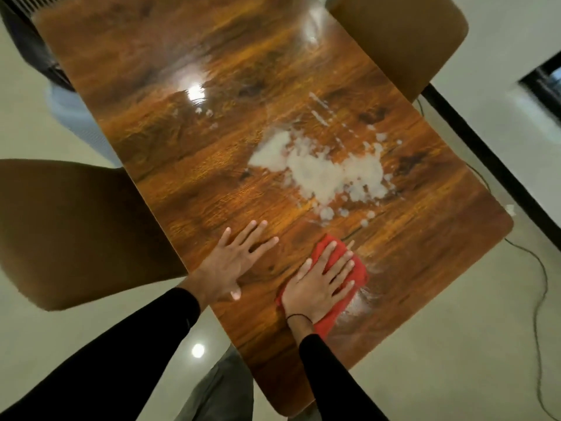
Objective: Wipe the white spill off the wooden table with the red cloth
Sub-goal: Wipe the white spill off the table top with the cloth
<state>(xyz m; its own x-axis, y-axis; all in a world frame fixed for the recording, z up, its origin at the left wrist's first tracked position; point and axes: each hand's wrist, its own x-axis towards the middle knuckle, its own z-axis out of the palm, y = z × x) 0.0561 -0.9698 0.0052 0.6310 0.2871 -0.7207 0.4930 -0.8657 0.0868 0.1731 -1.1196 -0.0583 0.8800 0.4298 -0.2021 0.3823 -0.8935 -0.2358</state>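
A glossy wooden table (170, 95) fills the middle of the view. A white spill (328, 171) spreads across its right half, with small drops scattered around it. My right hand (321, 284) presses flat on the crumpled red cloth (356, 270) near the table's front edge, just below the spill. A thin wet smear (361, 302) shines to the right of the cloth. My left hand (233, 262) lies flat on the bare wood beside it, fingers spread, holding nothing.
A brown chair (69, 229) stands at the table's left side and another brown chair (400, 41) at the far right. A dark cable (543, 293) trails over the pale floor on the right. A black baseboard (485, 153) runs along the wall.
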